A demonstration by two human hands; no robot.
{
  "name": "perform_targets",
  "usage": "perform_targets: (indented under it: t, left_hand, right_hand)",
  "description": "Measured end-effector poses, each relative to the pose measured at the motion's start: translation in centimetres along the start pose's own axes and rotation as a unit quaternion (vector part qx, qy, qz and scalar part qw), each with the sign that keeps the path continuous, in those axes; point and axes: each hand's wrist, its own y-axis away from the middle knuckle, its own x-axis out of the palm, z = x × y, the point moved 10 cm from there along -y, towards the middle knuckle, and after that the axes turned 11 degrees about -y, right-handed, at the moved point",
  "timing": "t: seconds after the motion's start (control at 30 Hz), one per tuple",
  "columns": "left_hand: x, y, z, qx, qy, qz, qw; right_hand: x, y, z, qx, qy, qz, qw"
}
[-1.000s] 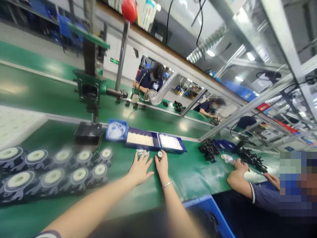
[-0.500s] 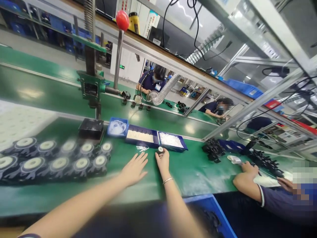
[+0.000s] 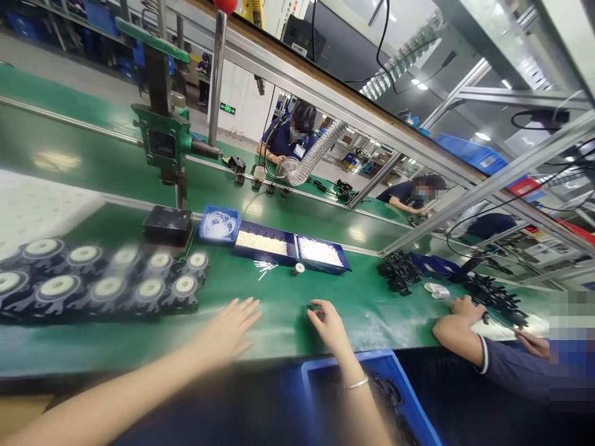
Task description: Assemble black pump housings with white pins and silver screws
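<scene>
My left hand (image 3: 232, 325) is held over the green bench (image 3: 274, 310), fingers stretched out and holding nothing. To its right, my right hand (image 3: 329, 325) has thumb and fingers apart with nothing between them. A small round part with a white top (image 3: 299, 269) stands on the bench beyond my right hand, close to the bins. Several thin white sticks (image 3: 264, 267) lie loose beyond my left hand. Rows of black parts with pale round discs (image 3: 109, 287) fill the bench's left side.
Behind the sticks are a blue bin of clear rings (image 3: 219, 224), a bin of cream pieces (image 3: 263, 243) and a bin of white pieces (image 3: 321, 253). A green press (image 3: 162, 142) stands behind a black block (image 3: 167, 224). A blue crate (image 3: 395, 371) sits below; a co-worker's arm (image 3: 460, 341) is right.
My right hand has let go of the small round part and drawn back toward the bench's near edge. My left hand has also moved back a little.
</scene>
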Motion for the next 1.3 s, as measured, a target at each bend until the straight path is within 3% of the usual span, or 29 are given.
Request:
perform_targets:
  t: [0.17,0.43,0.5,0.6,0.7,0.8,0.9,1.0,1.13,1.3]
  left_hand:
    - [-1.3,3.9,0.3,0.003,0.003,0.0,1.0]
    - [-1.9,5.3,0.7,-0.012,0.006,0.007,1.0]
    - [-2.0,5.3,0.7,-0.006,0.007,-0.002,1.0]
    - [-1.7,5.3,0.6,0.004,-0.001,-0.008,1.0]
    - [-0.9,5.1,0.4,0.025,-0.019,-0.003,1.0]
    - [-0.2,4.8,0.2,0.05,-0.029,-0.011,0.998]
    - [-0.2,4.8,-0.1,0.064,-0.028,-0.025,0.997]
    - [-0.5,4.9,-0.4,0.067,-0.027,-0.033,0.997]
    - [-0.7,4.9,-0.4,0.06,-0.019,-0.032,0.997]
    - [-0.7,4.9,-0.3,0.048,0.001,-0.033,0.998]
  right_hand:
    - [-0.2,-0.9,1.2,-0.006,0.035,0.048,0.998]
    - [5.6,-2.7,6.7,-0.063,0.082,0.182,0.978]
    - [4.1,-2.2,6.3,-0.054,0.111,0.181,0.976]
    - [-2.0,0.2,3.1,0.01,0.183,0.122,0.975]
    - [-8.2,6.1,-1.3,0.105,0.245,0.073,0.961]
    - [-10.2,13.3,-3.6,0.166,0.28,0.075,0.942]
    - [-8.7,18.6,-3.4,0.193,0.298,0.09,0.93]
    - [-5.7,20.7,-2.2,0.208,0.28,0.11,0.931]
    - [-2.6,20.3,-1.1,0.219,0.312,0.143,0.913]
    - [-2.4,18.6,-0.7,0.218,0.369,0.144,0.892]
